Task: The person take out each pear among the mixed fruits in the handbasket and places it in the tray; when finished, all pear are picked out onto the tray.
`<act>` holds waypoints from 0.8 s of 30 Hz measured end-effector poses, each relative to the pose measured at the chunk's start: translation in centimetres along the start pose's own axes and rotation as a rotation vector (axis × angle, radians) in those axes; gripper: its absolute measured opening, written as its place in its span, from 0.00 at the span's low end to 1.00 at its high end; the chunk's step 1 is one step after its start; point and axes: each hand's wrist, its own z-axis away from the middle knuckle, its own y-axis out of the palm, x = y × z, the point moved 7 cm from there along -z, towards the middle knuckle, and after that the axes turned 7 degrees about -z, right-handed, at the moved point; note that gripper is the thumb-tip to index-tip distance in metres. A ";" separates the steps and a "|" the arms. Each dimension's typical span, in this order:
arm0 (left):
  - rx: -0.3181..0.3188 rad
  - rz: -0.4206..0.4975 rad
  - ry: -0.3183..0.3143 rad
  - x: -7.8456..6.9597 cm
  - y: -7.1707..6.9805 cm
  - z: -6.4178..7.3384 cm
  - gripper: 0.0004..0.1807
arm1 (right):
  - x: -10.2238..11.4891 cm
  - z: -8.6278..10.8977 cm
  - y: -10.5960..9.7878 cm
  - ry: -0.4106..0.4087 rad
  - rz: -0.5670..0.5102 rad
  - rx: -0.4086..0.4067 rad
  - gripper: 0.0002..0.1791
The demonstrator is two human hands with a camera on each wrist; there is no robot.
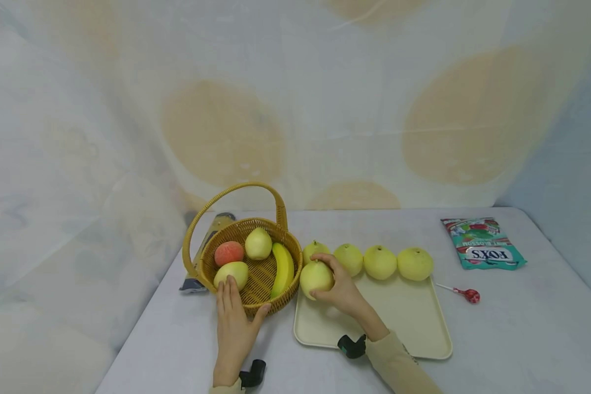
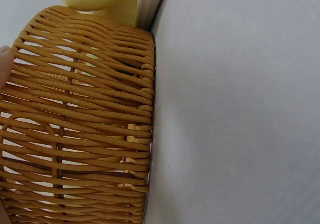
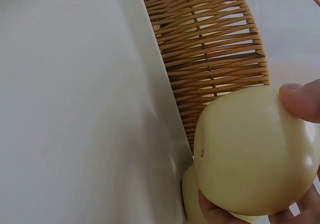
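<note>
My right hand (image 1: 346,290) grips a round pale yellow pear (image 1: 316,279) over the back left corner of the beige tray (image 1: 374,328), close beside the wicker basket (image 1: 291,290). In the right wrist view, the thumb and fingers lie round this pear (image 3: 255,149). My left hand (image 1: 235,328) rests at the front rim of the basket, fingers extended over it to the yellow-green oval fruit (image 1: 233,272), thumb apart at the rim. The left wrist view shows the woven wall (image 2: 85,114). Inside the basket lie a red peach (image 1: 229,253), another pear (image 1: 258,244) and a banana (image 1: 283,268).
Several pale yellow pears (image 1: 380,262) line the tray's back edge. To the right are a red lollipop (image 1: 470,296) and a green FOX'S candy bag (image 1: 484,244). A dark packet (image 1: 193,285) lies partly hidden behind the basket, whose tall handle (image 1: 226,191) arches up.
</note>
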 end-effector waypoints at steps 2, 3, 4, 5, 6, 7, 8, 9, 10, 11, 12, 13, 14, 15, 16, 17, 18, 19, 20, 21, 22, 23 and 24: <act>-0.003 0.001 0.001 0.0 0.0 0.0 0.59 | -0.2 0.0 0.0 0.018 -0.004 0.004 0.39; -0.005 0.002 0.003 0.0 0.0 0.0 0.59 | -0.3 0.0 0.1 0.030 -0.003 0.008 0.38; -0.007 0.002 0.004 0.0 0.0 -0.1 0.59 | -0.3 0.0 0.1 0.040 -0.003 0.012 0.38; -0.009 0.002 0.005 0.0 0.0 -0.1 0.59 | -0.4 0.0 0.2 0.047 0.005 0.017 0.36; -0.010 0.002 0.006 0.0 -0.1 -0.1 0.59 | -0.5 0.1 0.2 0.059 0.002 0.020 0.35; -0.011 0.002 0.008 0.0 -0.1 0.0 0.59 | -0.5 0.1 0.3 0.069 0.004 0.023 0.34; -0.011 0.002 0.009 -0.1 -0.1 0.0 0.59 | -0.6 0.1 0.3 0.074 0.008 0.027 0.33; -0.012 0.002 0.009 -0.1 -0.1 0.0 0.59 | -0.6 0.2 0.3 0.077 0.006 0.029 0.32; -0.012 0.002 0.009 -0.1 -0.1 0.0 0.59 | -0.6 0.2 0.3 0.075 0.002 0.030 0.30; -0.011 0.000 0.009 -0.1 -0.1 0.0 0.59 | -0.6 0.2 0.3 0.074 -0.002 0.031 0.29; -0.010 -0.001 0.009 -0.1 -0.1 0.0 0.59 | -0.6 0.2 0.3 0.073 -0.011 0.032 0.28; -0.009 -0.001 0.007 0.0 -0.1 0.0 0.59 | -0.6 0.2 0.3 0.070 -0.014 0.032 0.27; -0.007 -0.001 0.005 0.0 -0.1 0.0 0.59 | -0.6 0.3 0.4 0.066 -0.018 0.035 0.27; -0.005 -0.003 0.003 0.0 -0.1 0.0 0.59 | -0.6 0.2 0.4 0.065 -0.022 0.036 0.26; -0.002 -0.003 0.001 0.0 -0.1 0.0 0.59 | -0.6 0.2 0.4 0.066 -0.023 0.036 0.26; 0.000 -0.004 0.000 0.0 0.0 -0.1 0.59 | -0.6 0.2 0.4 0.068 -0.021 0.035 0.25; 0.002 -0.004 0.000 0.0 0.0 -0.1 0.59 | -0.7 0.2 0.3 0.071 -0.023 0.033 0.25; 0.002 -0.004 -0.001 0.0 0.0 -0.1 0.59 | -0.7 0.2 0.3 0.074 -0.024 0.031 0.24; 0.003 -0.006 0.000 0.0 0.0 -0.1 0.59 | -0.7 0.2 0.3 0.078 -0.030 0.029 0.24; 0.001 -0.007 0.002 0.0 0.0 0.0 0.59 | -0.7 0.2 0.3 0.079 -0.036 0.025 0.23; -0.001 -0.007 0.004 0.0 0.0 0.0 0.59 | -0.6 0.2 0.3 0.077 -0.043 0.022 0.23; -0.004 -0.006 0.006 0.0 0.0 0.0 0.59 | -0.6 0.2 0.2 0.076 -0.047 0.019 0.22; -0.006 -0.007 0.008 -0.1 0.0 0.0 0.59 | -0.5 0.1 0.2 0.073 -0.055 0.014 0.22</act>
